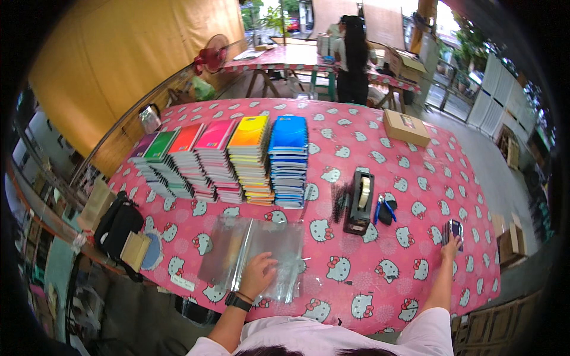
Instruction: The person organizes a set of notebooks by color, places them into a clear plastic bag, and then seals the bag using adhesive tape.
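My left hand (259,274) lies with fingers spread on clear plastic covers (285,243), which rest in a shiny, overlapping pile at the near edge of the table. At the far right, my right hand (452,246) has its fingers closed on the near end of a small dark box-like item (455,229); whether it is a box or a small stack I cannot tell. Beyond the covers stand tall stacks of spiral notebooks: blue (288,133), yellow (249,132), pink (215,135), red (185,139), green (160,146) and purple (141,146).
A black tape dispenser (360,204) stands mid-table, with black spiral coils (339,203) to its left and blue-handled pliers (385,210) to its right. A cardboard box (407,127) sits at the back right. A black bag (120,228) is at the left edge. Another person (354,59) stands at a far table.
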`<state>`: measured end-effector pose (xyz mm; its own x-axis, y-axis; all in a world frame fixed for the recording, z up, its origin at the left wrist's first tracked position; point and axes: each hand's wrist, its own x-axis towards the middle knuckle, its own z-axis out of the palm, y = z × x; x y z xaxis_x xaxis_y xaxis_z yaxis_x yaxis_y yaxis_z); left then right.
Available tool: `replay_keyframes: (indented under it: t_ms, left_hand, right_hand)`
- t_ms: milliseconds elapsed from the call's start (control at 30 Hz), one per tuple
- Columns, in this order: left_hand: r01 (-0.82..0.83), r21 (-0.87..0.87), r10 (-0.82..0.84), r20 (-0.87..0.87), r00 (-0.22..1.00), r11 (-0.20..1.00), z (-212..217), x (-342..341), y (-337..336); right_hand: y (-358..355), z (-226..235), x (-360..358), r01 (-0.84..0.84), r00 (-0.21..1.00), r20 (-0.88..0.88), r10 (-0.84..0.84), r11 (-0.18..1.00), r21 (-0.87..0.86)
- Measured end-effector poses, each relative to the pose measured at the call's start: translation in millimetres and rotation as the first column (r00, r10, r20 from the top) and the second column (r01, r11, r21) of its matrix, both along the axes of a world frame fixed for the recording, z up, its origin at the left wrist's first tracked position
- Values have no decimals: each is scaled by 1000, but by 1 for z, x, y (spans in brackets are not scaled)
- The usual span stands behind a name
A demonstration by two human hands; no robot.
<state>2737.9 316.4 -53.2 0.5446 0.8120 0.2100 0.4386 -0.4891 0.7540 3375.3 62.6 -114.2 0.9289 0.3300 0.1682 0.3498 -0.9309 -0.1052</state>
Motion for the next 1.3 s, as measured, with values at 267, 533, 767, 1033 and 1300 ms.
replay_keyframes:
  t_ms: [267,533,767,1033,1300]
  left_hand:
    - [-133,78,124,114,986,988,-13,-46,13]
    - [-219,62,207,152,966,974,-25,-143,46]
    - [-246,101,223,199,954,964,-15,-249,107]
    - [-418,67,388,266,883,906,-9,-346,127]
    - [-534,-144,548,342,763,833,-19,-410,129]
  right_hand:
    - [10,40,-14,93,991,-83,-109,979,-182]
    - [245,167,-254,-600,589,52,807,393,696]
    - [429,251,-600,-844,-84,-56,995,-41,535]
    - [630,262,-805,-987,-67,296,953,-107,120]
    - [682,264,-807,-997,-81,122,989,-81,-11]
